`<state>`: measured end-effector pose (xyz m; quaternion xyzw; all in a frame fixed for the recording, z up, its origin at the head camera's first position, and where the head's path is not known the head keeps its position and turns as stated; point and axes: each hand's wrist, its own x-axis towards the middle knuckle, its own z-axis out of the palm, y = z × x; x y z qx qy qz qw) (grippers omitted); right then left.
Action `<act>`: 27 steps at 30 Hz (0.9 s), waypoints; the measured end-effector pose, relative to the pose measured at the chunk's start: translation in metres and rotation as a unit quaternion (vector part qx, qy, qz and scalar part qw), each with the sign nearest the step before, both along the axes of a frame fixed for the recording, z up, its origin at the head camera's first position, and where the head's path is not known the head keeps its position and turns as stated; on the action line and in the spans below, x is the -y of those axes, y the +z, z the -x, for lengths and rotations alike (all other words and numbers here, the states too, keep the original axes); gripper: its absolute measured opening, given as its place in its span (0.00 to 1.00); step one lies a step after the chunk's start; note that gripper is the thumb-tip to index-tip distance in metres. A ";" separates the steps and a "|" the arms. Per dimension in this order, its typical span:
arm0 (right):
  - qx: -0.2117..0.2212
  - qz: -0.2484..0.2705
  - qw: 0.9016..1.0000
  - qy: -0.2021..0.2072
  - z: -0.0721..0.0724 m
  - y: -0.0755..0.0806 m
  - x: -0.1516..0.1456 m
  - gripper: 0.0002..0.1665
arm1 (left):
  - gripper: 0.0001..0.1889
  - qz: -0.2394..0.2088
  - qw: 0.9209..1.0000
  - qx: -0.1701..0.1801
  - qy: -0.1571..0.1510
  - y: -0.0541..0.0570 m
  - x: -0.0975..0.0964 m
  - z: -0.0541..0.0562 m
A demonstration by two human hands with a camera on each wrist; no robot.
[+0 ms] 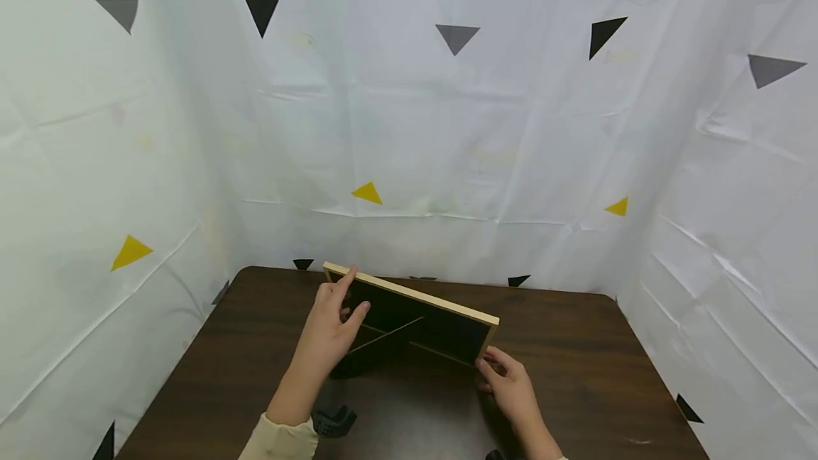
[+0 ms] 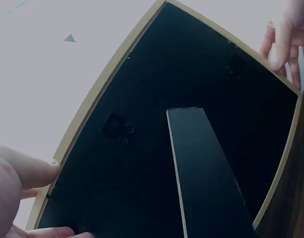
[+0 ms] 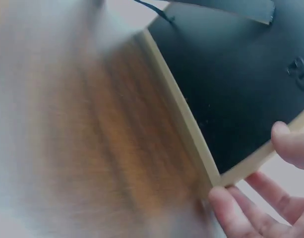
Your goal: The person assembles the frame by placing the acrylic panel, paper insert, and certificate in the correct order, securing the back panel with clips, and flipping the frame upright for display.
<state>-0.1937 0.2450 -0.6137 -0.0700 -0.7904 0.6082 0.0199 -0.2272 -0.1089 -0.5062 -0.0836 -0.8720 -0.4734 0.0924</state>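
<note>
A picture frame (image 1: 441, 318) with a thin pale wood border and a black back stands tilted over the table, its back toward me. My left hand (image 1: 331, 325) grips its left end, with a finger lying over the top edge. The right hand (image 1: 509, 383) pinches the border near the lower right corner, which the right wrist view shows up close, thumb (image 3: 293, 146) on one side and fingers underneath. A black easel leg (image 2: 201, 163) sticks out from the back panel, beside small metal hangers (image 2: 114, 126). The frame's front is hidden.
The dark brown wooden table (image 1: 575, 375) lies beneath. White curtains (image 1: 434, 126) with black, grey and yellow triangles surround it at the back and sides. A dark plastic piece (image 1: 334, 421) shows beside the left wrist.
</note>
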 end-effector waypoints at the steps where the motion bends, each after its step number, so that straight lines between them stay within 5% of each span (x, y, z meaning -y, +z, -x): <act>1: -0.002 0.006 1.000 0.003 -0.003 -0.002 0.000 0.23 | 0.38 -0.009 1.000 0.003 -0.004 0.000 0.000 0.001; 7: 0.049 0.050 0.996 0.059 -0.023 -0.010 -0.002 0.29 | 0.38 -0.087 0.994 0.044 -0.049 0.000 -0.005 -0.001; 12: 0.087 0.072 0.985 0.131 -0.030 -0.007 -0.008 0.33 | 0.42 -0.165 0.977 0.096 -0.090 0.005 -0.014 -0.003; 17: 0.108 0.092 0.977 0.159 -0.035 -0.006 -0.005 0.31 | 0.46 -0.215 0.961 0.132 -0.111 0.012 -0.018 -0.008; 20: 0.116 0.097 0.972 0.180 -0.037 -0.008 -0.002 0.27 | 0.47 -0.224 0.956 0.146 -0.122 0.017 -0.020 -0.012; 27: 0.094 0.077 0.958 0.260 -0.037 -0.014 0.012 0.20 | 0.51 -0.203 0.958 0.154 -0.130 0.024 -0.027 -0.025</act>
